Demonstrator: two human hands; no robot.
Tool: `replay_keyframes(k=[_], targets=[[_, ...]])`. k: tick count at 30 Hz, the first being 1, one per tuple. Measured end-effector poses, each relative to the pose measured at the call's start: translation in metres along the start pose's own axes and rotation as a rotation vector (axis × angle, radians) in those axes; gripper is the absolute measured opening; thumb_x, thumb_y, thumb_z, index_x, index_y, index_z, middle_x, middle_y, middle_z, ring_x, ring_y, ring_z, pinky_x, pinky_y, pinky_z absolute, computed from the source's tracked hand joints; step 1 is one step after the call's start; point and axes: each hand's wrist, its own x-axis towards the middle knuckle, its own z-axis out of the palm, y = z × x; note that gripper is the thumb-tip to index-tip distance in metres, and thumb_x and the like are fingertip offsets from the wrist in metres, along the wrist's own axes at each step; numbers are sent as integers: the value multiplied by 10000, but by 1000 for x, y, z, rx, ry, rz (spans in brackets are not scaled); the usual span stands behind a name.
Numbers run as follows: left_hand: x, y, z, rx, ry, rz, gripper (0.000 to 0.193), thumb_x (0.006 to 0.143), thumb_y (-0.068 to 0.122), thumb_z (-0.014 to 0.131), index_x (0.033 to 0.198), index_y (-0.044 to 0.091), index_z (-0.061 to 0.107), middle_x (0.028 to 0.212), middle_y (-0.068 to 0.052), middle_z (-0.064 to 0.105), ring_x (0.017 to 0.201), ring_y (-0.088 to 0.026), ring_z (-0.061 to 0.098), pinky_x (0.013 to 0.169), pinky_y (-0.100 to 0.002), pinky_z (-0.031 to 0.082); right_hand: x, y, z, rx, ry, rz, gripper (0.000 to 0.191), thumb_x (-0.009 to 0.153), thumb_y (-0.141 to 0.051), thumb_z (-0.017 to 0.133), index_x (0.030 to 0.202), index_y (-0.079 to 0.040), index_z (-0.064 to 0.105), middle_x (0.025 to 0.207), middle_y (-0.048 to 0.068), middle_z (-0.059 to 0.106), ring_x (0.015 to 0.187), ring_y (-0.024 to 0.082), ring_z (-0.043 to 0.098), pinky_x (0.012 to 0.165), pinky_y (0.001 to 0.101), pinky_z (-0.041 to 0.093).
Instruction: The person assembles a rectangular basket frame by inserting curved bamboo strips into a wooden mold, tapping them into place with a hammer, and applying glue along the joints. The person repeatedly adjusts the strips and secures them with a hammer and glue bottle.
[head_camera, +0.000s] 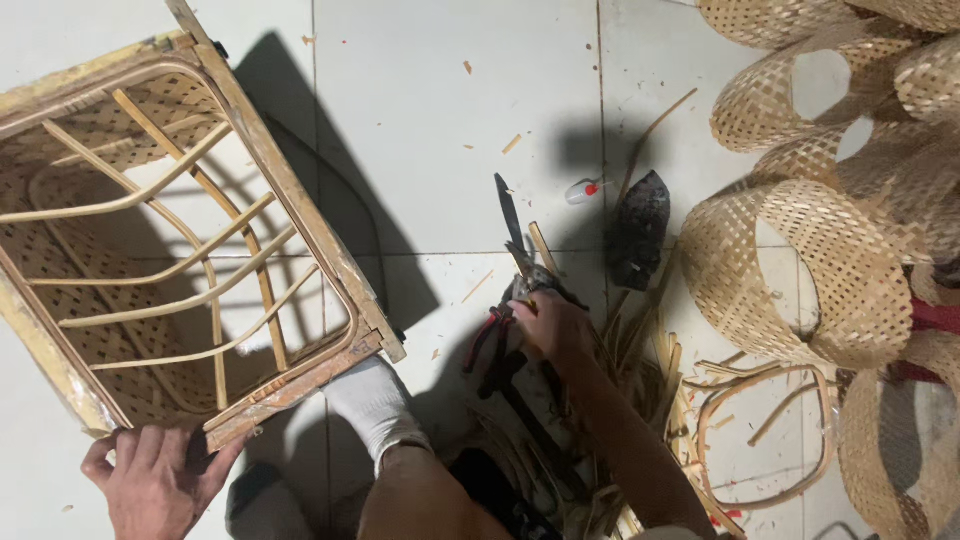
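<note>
Holding the wooden frame (190, 240) steady is the left hand's (160, 480) job: its fingers are curled closed around the frame's lower corner, near a white-socked foot (375, 405) that rests against the bottom rail. The frame stands tilted on the tiled floor (450, 120), with curved bamboo ribs (170, 270) spanning its opening and woven matting behind them.

The right hand (555, 325) is closed over a cluster of tools beside the frame: a dark-bladed knife (510, 215) pointing away from the person, and red-handled pliers (487, 340) just below the knuckles. Which tool the fingers actually grip cannot be told; the hand covers the handles.

For a clean pick-up, a judgement only: select one handle, keep the blade pointing away from the foot and the left hand, and lift clear of the loose bamboo strips (650, 380) lying under the wrist. Maintain the corner grip so the frame does not tip. Woven bamboo shades (800, 270) are piled well apart to the right, and a small bottle with a red cap (585, 190) lies beyond the knife.
</note>
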Motion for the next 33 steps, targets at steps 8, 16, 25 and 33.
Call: replay_keyframes(k=[8,16,25,33], targets=[[17,7,-8,-157,16,1,474,665,490,848,841,96,651,832,-54,572,910,-266,563,1029,-503,341,130,57,-24,508,276,561,574,908,-543,755,1055,3,658,1017,179,681,940,321,643,872,440,515],[44,-5,-24,-379,139,119,456,750,513,823,828,76,716,732,-45,606,764,-238,575,881,-479,421,188,11,-8,365,484,240,690,980,-541,767,1247,64,570,1033,200,636,907,344,605,796,438,499],[179,-104,-49,-763,501,-390,359,987,249,738,1263,23,697,1244,-168,695,1158,-342,651,1018,-419,506,223,-189,-53,97,465,-842,186,989,-290,734,1108,-173,651,1068,161,665,880,248,673,634,296,583],[311,-149,-26,-1050,126,-608,702,868,262,771,1433,51,412,1323,-204,656,1256,-333,636,1075,-423,501,273,-372,-40,92,176,-1054,421,871,-243,816,1206,-31,675,1036,138,689,983,313,665,843,426,543]])
